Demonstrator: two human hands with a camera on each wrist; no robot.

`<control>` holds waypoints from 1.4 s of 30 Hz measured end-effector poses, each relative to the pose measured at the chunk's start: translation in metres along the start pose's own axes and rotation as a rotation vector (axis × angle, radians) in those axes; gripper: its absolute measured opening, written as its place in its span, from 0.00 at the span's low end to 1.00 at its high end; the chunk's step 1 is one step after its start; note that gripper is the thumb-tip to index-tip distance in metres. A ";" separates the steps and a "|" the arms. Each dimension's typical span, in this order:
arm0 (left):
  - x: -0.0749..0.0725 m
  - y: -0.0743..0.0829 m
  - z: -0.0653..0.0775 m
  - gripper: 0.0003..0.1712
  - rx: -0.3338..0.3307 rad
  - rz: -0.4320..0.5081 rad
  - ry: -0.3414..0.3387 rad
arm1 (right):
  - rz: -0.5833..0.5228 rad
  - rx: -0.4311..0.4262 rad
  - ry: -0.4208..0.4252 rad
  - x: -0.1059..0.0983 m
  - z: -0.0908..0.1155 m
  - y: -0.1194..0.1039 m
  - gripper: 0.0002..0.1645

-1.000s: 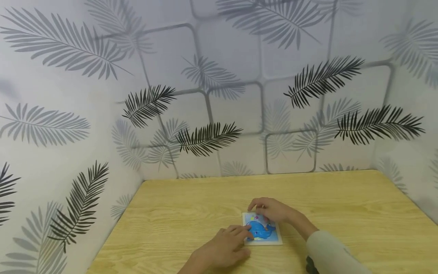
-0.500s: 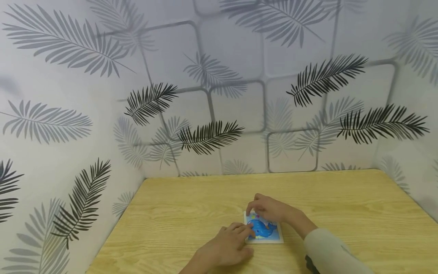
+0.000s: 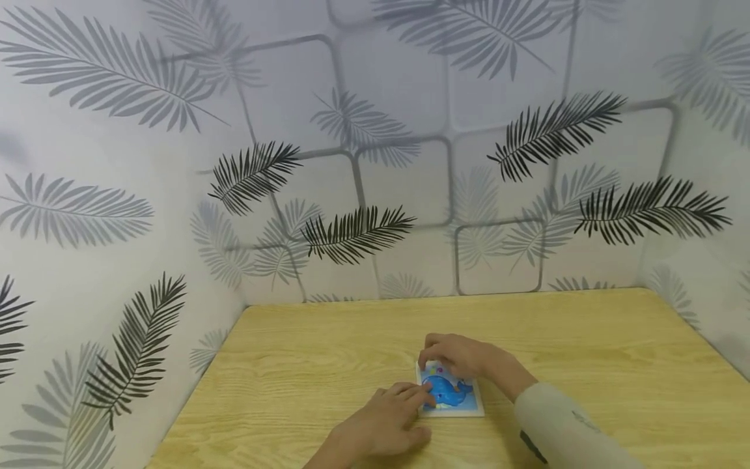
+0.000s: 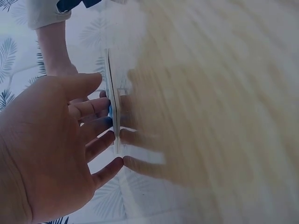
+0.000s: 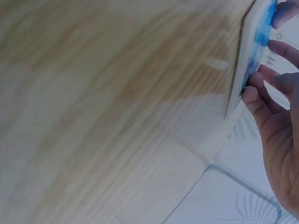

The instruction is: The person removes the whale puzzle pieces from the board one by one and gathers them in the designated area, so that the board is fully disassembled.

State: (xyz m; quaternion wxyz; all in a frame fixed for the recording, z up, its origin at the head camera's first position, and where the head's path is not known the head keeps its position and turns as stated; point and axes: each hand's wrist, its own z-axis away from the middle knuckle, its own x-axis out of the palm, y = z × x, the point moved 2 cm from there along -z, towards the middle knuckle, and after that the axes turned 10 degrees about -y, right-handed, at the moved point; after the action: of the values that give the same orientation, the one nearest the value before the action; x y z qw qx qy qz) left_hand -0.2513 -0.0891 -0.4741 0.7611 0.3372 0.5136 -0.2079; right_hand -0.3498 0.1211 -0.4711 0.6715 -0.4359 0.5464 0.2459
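Observation:
A thin square board with a white border and a blue whale picture lies flat on the wooden table. My left hand rests at its left side, fingers spread and mostly straight, their tips reaching over the edge onto the picture. From the far right, my right hand bends over the top of the board, covering part of it. In the right wrist view, bent fingertips touch the picture side of the board; whether they pinch a piece is hidden. The left wrist view shows the board's thin edge beside my fingers.
A wall with grey and black leaf prints rises behind the table and along both sides. A pale sleeve covers my right forearm, and a dark strip shows beneath it.
My right hand has shifted slightly over the board's top edge, its fingertips now nearer the upper left corner. The left hand and the board stay almost in place; the head view sways a little.

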 end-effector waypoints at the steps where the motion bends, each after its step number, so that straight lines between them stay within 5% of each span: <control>1: 0.000 -0.001 0.000 0.24 0.000 -0.003 0.001 | 0.014 -0.009 -0.006 0.000 0.000 0.000 0.25; 20: -0.002 0.003 -0.001 0.20 -0.003 0.000 -0.014 | -0.014 0.104 -0.078 0.007 -0.009 -0.001 0.20; 29: -0.005 0.003 0.003 0.21 -0.004 0.032 -0.031 | -0.111 0.044 0.014 0.007 -0.002 -0.002 0.16; 42: -0.005 0.001 0.002 0.20 -0.033 0.055 -0.045 | -0.236 0.102 0.047 0.007 -0.001 0.001 0.22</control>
State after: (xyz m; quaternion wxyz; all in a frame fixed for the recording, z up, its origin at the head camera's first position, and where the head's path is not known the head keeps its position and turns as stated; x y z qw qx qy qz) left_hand -0.2513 -0.0897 -0.4691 0.7833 0.3339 0.4902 -0.1862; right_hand -0.3492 0.1199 -0.4785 0.7040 -0.4681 0.5188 0.1267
